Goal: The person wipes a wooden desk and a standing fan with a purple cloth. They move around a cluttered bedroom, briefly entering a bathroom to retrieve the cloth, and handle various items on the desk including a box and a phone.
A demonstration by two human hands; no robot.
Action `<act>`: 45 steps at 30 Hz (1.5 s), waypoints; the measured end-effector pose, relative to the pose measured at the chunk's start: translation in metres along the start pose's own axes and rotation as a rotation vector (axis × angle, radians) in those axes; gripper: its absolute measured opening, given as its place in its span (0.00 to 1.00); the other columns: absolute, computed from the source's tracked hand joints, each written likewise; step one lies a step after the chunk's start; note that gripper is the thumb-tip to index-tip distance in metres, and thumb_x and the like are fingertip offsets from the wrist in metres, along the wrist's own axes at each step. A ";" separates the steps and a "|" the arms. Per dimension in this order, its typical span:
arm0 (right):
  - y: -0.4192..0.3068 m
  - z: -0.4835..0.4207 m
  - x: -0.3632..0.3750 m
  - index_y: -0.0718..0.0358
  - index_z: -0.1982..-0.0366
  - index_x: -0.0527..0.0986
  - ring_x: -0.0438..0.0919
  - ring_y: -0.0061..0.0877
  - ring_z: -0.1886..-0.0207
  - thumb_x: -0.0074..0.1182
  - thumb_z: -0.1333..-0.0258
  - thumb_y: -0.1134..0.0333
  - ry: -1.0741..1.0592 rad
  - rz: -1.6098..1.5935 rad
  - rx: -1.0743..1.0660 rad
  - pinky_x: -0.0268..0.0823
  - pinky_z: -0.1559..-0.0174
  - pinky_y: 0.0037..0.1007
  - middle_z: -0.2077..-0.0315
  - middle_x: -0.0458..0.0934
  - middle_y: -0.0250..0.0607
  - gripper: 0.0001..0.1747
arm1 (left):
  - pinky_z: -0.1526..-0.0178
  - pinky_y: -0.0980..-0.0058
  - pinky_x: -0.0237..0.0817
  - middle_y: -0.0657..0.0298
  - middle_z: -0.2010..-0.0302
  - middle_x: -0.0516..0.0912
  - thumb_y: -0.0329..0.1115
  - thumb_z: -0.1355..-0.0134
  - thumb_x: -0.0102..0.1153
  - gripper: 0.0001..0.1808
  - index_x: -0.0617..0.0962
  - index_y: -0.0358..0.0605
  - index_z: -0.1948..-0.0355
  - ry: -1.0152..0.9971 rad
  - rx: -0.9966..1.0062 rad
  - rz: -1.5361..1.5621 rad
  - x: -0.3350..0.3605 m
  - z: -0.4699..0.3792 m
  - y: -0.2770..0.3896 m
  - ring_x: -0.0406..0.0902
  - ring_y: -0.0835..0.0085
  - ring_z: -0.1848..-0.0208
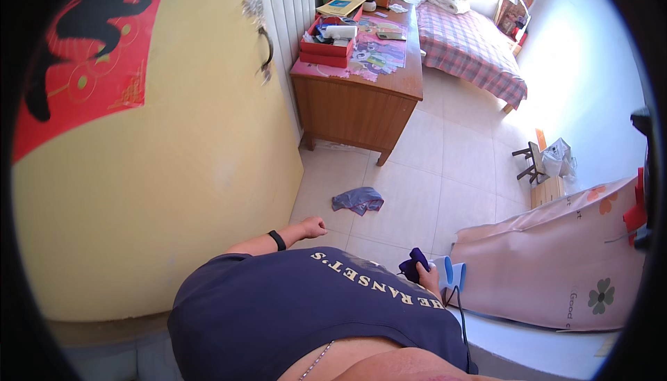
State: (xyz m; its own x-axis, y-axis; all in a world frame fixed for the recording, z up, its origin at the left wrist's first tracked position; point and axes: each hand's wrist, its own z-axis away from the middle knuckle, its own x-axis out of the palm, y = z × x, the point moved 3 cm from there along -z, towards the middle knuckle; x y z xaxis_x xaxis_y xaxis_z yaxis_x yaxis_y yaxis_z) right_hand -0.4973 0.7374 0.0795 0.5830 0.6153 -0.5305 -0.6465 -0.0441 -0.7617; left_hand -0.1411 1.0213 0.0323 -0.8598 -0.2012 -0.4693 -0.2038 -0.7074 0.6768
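Note:
My right hand (428, 277) grips a bunched dark purple cloth (415, 265) low at the right side of my body. Light blue slippers or similar blue items (451, 272) are just beyond that hand. On my left, beside the yellow door (224, 183), my left hand (314, 227) hangs with its fingers curled in and nothing visible in it. A crumpled grey-blue cloth (358, 200) with a red edge lies on the tiled floor, a little ahead of the left hand and not touched by it.
Ahead stands a wooden desk (359, 110) bearing a red box (325, 45) of small items and a phone (391, 35). Behind it is a bed (464, 37) with a plaid cover. A small stool (532, 162) and a pink printed curtain (547, 261) are at the right.

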 end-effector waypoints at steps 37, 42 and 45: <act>-0.178 -0.559 -0.226 0.69 0.59 0.73 0.75 0.21 0.65 0.60 0.47 0.61 -0.165 -0.097 -0.063 0.69 0.62 0.26 0.68 0.79 0.39 0.20 | 0.59 0.75 0.70 0.60 0.66 0.81 0.35 0.48 0.64 0.15 0.77 0.39 0.61 -0.026 0.469 0.187 -0.061 -0.495 0.534 0.78 0.73 0.63; -0.251 -0.636 -0.238 0.68 0.60 0.73 0.76 0.20 0.68 0.60 0.47 0.63 -0.269 -0.076 -0.141 0.70 0.65 0.25 0.69 0.79 0.39 0.18 | 0.59 0.73 0.71 0.58 0.63 0.80 0.36 0.50 0.66 0.21 0.74 0.40 0.56 -0.064 0.481 0.133 -0.094 -0.555 0.579 0.78 0.70 0.63; -0.296 -0.675 -0.232 0.68 0.59 0.73 0.77 0.20 0.69 0.60 0.47 0.66 -0.330 -0.117 -0.206 0.71 0.67 0.24 0.69 0.79 0.39 0.16 | 0.52 0.69 0.70 0.53 0.51 0.73 0.37 0.55 0.70 0.36 0.69 0.47 0.44 -0.054 0.473 0.046 -0.117 -0.574 0.608 0.76 0.65 0.58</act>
State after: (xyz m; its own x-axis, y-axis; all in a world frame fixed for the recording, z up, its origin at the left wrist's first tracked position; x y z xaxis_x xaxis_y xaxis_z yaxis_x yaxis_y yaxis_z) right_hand -0.1094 0.0768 0.1767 0.4360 0.8437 -0.3131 -0.4529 -0.0949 -0.8865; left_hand 0.1046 0.2257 0.1730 -0.8934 -0.1809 -0.4111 -0.3450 -0.3099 0.8860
